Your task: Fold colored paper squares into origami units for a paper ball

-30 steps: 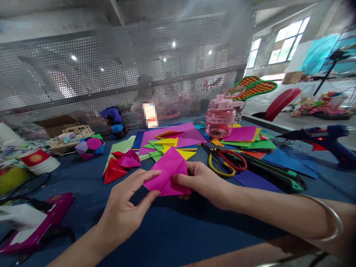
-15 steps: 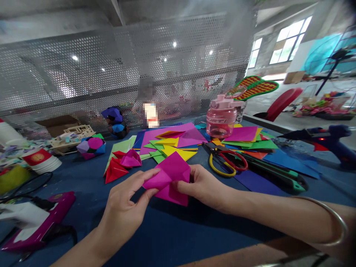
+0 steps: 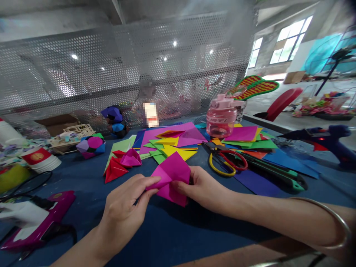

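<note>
A creased magenta sheet of origami paper (image 3: 172, 172) is held up above the blue table (image 3: 111, 237), between both hands. My left hand (image 3: 130, 202) pinches its left corner between thumb and fingers. On the right side, my right hand (image 3: 201, 187) grips the paper, thumb on the near face and fingers behind it, partly hidden. Just beyond the sheet lie folded yellow and green paper pieces (image 3: 178, 154). Folded red paper (image 3: 115, 170) and a magenta folded piece (image 3: 131, 158) rest to the left of them.
Scissors (image 3: 222, 161), a green-and-black utility knife (image 3: 280, 172) and a hot glue gun (image 3: 319, 139) lie at the right. A pink water bottle (image 3: 221, 116) stands behind. At the left are paper cups (image 3: 41, 159), a magenta power strip (image 3: 44, 222) and cables. A perforated metal screen (image 3: 83, 78) rises at the back.
The left corner of the magenta paper has been drawn together, and my left thumb and fingers have closed more tightly on it. My right hand has hardly moved.
</note>
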Tool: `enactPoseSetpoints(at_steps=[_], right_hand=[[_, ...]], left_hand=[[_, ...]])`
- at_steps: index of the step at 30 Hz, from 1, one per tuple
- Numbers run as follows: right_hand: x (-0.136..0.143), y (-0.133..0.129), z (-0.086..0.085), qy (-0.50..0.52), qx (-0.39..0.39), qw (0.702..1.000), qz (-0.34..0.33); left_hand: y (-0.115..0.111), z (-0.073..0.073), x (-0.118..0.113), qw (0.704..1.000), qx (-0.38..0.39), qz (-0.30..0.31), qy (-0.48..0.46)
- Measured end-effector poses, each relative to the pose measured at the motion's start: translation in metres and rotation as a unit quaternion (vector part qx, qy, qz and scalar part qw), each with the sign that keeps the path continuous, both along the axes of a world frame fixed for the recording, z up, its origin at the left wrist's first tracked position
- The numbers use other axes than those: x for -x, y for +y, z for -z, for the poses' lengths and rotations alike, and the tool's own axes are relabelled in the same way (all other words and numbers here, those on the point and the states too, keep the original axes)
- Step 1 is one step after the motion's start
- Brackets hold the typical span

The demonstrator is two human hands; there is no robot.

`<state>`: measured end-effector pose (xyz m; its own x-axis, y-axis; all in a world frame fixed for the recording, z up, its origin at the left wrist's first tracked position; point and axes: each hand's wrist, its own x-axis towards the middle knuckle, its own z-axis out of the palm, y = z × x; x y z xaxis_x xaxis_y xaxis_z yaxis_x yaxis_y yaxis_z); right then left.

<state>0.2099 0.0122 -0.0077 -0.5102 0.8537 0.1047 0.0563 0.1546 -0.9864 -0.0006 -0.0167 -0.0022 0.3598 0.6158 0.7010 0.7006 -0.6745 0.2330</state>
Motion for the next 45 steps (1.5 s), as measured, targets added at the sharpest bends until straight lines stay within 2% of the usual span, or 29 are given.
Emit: enactPoseSetpoints(at_steps=[4,12,20,25,30,32,34,38,40,45], right_hand=[[0.001,-0.003,0.0,-0.015,-0.044,0.999,0.02],[-0.003,-0.003,0.002,-0.093,-0.113,0.989,-0.015],[-0.004,-0.003,0.006,-0.134,-0.137,0.981,-0.037],[-0.004,-0.006,0.001,-0.167,-0.186,0.967,-0.058],[-0.003,-0.011,-0.004,-0.209,-0.221,0.95,-0.067],[-0.003,-0.012,-0.006,-0.213,-0.214,0.951,-0.068],[-0.002,-0.012,-0.006,-0.202,-0.197,0.958,-0.058],[-0.001,-0.01,-0.005,-0.174,-0.165,0.971,-0.017],[-0.001,-0.009,-0.004,-0.17,-0.171,0.97,0.009],[-0.001,-0.007,-0.005,-0.146,-0.189,0.969,0.069]], left_hand=[[0.002,0.001,-0.001,0.998,-0.045,0.035,-0.013],[0.001,0.0,-0.001,0.997,-0.034,0.075,0.005],[0.0,-0.003,-0.001,0.995,-0.08,0.042,0.029],[0.003,-0.008,-0.002,0.997,-0.061,0.029,0.027],[0.002,-0.005,-0.002,0.994,-0.02,0.099,0.042],[0.0,-0.004,-0.001,0.996,-0.006,0.085,0.029],[-0.001,-0.004,-0.001,0.999,0.016,0.044,0.009],[0.001,-0.007,-0.002,0.993,0.106,-0.03,-0.051],[0.003,-0.009,-0.003,0.981,0.164,-0.035,-0.094],[0.005,-0.012,-0.006,0.942,0.285,-0.001,-0.179]])
